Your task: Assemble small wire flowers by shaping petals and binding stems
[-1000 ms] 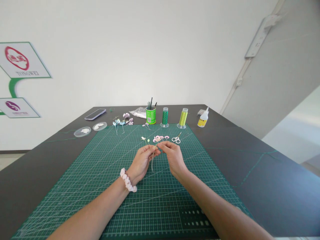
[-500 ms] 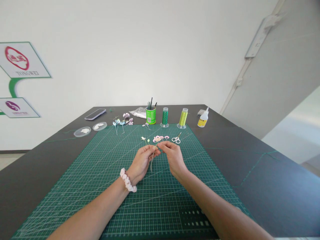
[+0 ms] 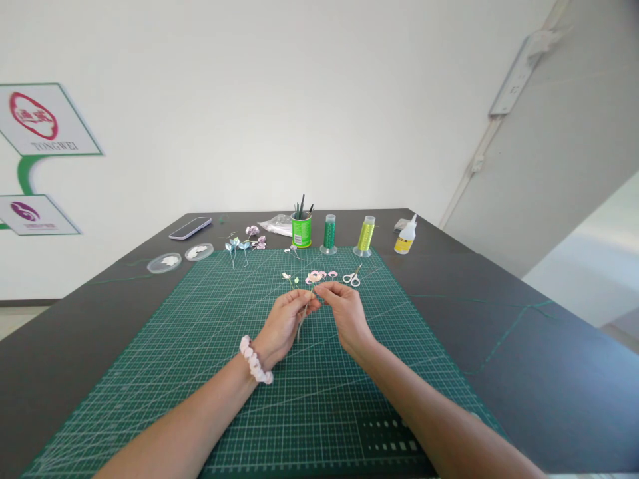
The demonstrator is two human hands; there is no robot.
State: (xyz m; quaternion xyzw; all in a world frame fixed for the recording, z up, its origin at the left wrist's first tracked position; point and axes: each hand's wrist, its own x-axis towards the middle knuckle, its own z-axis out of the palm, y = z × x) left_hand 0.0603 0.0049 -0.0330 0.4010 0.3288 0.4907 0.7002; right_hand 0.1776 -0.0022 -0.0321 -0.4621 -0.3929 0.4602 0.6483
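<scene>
Over the green cutting mat (image 3: 210, 372), my left hand (image 3: 285, 320) is closed in a pinch on the stem of a small pale pink flower (image 3: 314, 277). Thin pale stem ends (image 3: 301, 324) hang down below its fingers. My right hand (image 3: 348, 315) is pinched right beside it, fingertips almost touching the left ones at the stem; what they hold is too small to make out. Just beyond the hands lie a cream flower (image 3: 286, 276), a small green leaf (image 3: 296, 281), several pink petals or flowers (image 3: 333, 274) and white-handled scissors (image 3: 352, 279).
Behind stand a green tin of tools (image 3: 301, 233), a dark green thread spool (image 3: 330, 233), a yellow-green spool (image 3: 366, 234) and a glue bottle (image 3: 405, 237). Leftward are blue flowers (image 3: 243, 246), purple flowers (image 3: 252, 231), two shallow dishes (image 3: 156, 267) and a phone (image 3: 190, 228).
The hanging stem ends have swung slightly to the left, and the flower above the fingers has turned a little. Both hands keep nearly the same place and pinch.
</scene>
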